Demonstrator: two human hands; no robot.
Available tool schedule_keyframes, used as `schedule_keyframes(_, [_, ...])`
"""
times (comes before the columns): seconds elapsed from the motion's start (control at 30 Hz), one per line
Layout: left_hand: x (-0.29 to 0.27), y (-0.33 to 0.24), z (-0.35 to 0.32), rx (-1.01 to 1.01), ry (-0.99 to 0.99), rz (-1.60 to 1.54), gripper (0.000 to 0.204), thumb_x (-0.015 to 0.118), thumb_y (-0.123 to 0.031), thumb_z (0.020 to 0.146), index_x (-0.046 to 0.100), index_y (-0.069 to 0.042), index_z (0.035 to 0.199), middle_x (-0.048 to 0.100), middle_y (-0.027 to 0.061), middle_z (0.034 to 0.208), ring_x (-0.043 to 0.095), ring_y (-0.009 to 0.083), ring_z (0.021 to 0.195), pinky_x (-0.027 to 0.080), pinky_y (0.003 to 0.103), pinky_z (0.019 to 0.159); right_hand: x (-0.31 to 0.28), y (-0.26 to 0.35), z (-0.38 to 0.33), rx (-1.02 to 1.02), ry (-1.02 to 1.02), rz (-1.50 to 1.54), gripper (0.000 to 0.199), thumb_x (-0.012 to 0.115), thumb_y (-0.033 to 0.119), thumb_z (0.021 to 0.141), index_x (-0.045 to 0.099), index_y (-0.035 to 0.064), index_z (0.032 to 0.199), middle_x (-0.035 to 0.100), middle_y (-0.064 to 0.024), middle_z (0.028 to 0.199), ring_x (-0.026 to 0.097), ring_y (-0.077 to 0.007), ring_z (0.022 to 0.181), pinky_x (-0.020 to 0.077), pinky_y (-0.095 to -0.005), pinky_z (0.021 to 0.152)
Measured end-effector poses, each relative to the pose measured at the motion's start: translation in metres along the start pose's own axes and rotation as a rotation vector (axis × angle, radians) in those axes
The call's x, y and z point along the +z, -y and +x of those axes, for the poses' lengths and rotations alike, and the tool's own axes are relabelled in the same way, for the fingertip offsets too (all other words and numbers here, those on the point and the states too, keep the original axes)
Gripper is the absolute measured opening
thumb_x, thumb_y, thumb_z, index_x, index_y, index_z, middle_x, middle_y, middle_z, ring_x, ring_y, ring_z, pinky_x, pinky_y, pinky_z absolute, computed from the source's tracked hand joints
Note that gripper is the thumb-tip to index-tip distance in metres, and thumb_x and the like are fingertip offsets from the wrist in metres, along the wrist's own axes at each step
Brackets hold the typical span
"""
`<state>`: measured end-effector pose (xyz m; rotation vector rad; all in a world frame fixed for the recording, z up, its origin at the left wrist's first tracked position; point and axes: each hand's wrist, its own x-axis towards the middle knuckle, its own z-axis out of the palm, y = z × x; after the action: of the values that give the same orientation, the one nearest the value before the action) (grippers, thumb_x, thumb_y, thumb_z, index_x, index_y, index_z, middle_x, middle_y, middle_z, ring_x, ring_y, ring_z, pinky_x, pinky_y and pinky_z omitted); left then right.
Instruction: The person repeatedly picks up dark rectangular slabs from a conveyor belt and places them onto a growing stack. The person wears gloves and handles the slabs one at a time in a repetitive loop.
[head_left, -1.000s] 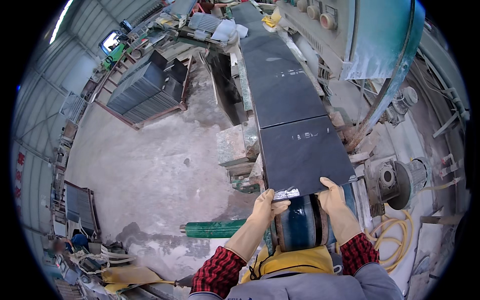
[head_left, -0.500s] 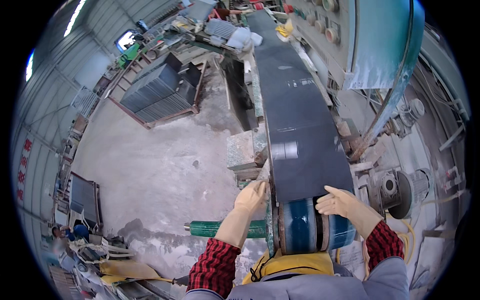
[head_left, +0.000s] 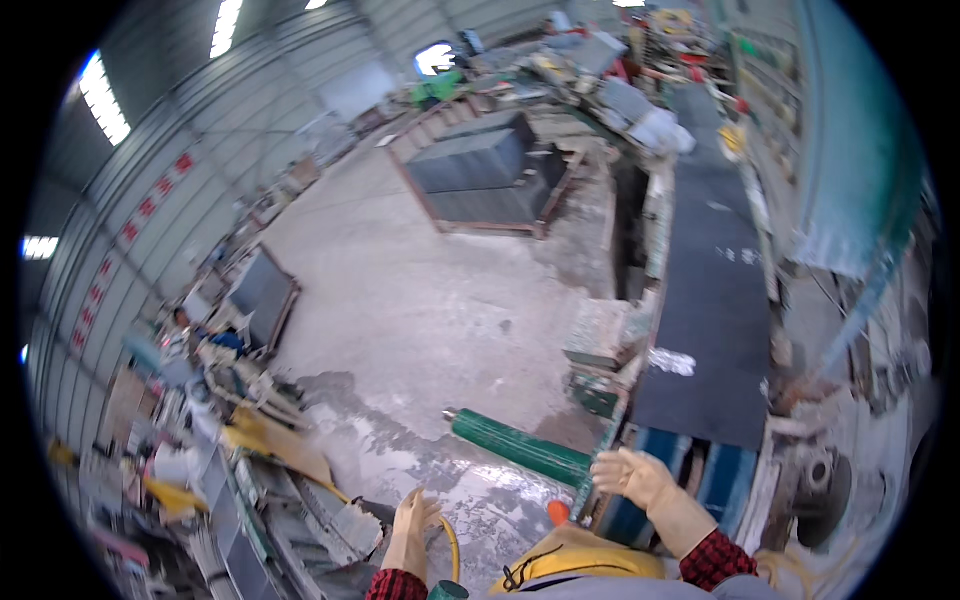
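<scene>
A long dark grey slab (head_left: 705, 330) lies along the conveyor on the right, its near end over blue roller surfaces (head_left: 722, 492). My right hand (head_left: 640, 480), in a cream rubber glove, hovers at the conveyor's near left corner, fingers stretched and holding nothing. I cannot tell whether it touches the frame there. Lower and farther left, my left hand (head_left: 412, 522) wears a matching glove. Its fingers point up over the floor, with nothing seen in them. Between the hands, a green cylindrical bar (head_left: 515, 445) sticks out leftward from the conveyor frame.
Stacked dark slabs (head_left: 470, 165) stand in a rusty rack across the floor. Another slab stack (head_left: 262, 300) is at the left, near a person (head_left: 182, 322). A yellow hose (head_left: 455, 545) runs beside my left hand. A teal machine cabinet (head_left: 865, 130) rises at the right.
The view has swung left. My left hand has left the conveyor frame and dropped low to the left. My right hand has crossed from the slab's near end to the conveyor's left side.
</scene>
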<state>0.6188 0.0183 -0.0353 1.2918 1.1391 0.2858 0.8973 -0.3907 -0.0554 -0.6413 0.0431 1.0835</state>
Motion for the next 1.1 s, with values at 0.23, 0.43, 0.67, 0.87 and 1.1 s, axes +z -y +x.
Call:
schedule_keyframes(0.23, [-0.214, 0.147, -0.085, 0.234, -0.723, 0.213, 0.046, 0.052, -0.024, 0.102, 0.048, -0.009, 0.146, 0.067, 0.0144, 0.119, 0.068, 0.0231, 0.079, 0.057, 0.035, 0.063, 0.037, -0.057, 0.042, 0.271, 0.09, -0.289, 0.05, 0.049, 0.032, 0.106, 0.054, -0.0099, 0.132, 0.068, -0.0266, 0.117, 0.069, -0.0364, 0.105, 0.0567, -0.0448, 0.092])
schedule_keyframes(0.43, [-0.285, 0.212, -0.206, 0.273, -1.188, 0.174, 0.052, 0.049, -0.022, 0.103, 0.042, 0.006, 0.146, 0.053, 0.0243, 0.143, 0.054, 0.032, 0.132, 0.041, 0.037, 0.11, 0.071, -0.108, 0.061, 0.298, 0.05, -0.361, 0.048, 0.049, 0.032, 0.106, 0.054, -0.0094, 0.13, 0.067, -0.0266, 0.12, 0.069, -0.0357, 0.104, 0.0572, -0.0449, 0.091])
schedule_keyframes(0.67, [-0.353, 0.217, -0.309, -0.084, -1.323, 0.738, 0.05, 0.05, -0.029, 0.102, 0.05, 0.004, 0.139, 0.052, 0.0285, 0.141, 0.044, 0.0462, 0.133, 0.035, 0.047, 0.114, 0.085, -0.206, 0.096, 0.341, 0.158, -0.3, 0.043, 0.054, 0.028, 0.104, 0.055, -0.008, 0.128, 0.067, -0.0266, 0.118, 0.07, -0.0363, 0.103, 0.0588, -0.0447, 0.087])
schedule_keyframes(0.87, [-0.423, 0.226, -0.296, 0.182, -1.366, 1.061, 0.045, 0.062, -0.016, 0.089, 0.055, 0.003, 0.129, 0.052, 0.0246, 0.137, 0.042, 0.0475, 0.13, 0.034, 0.052, 0.112, 0.174, -0.281, 0.083, 0.265, -0.003, -0.652, 0.044, 0.057, 0.027, 0.102, 0.054, -0.0078, 0.129, 0.066, -0.0287, 0.12, 0.07, -0.0379, 0.1, 0.0596, -0.0449, 0.085])
schedule_keyframes(1.1, [-0.508, 0.248, -0.256, 0.304, -1.193, 1.003, 0.044, 0.061, -0.022, 0.092, 0.056, -0.007, 0.132, 0.052, 0.0173, 0.14, 0.046, 0.0417, 0.13, 0.037, 0.048, 0.111, 0.265, -0.369, 0.089, 0.349, 0.045, -0.814, 0.043, 0.057, 0.024, 0.101, 0.054, -0.0085, 0.129, 0.066, -0.0285, 0.121, 0.07, -0.0358, 0.098, 0.0592, -0.044, 0.085])
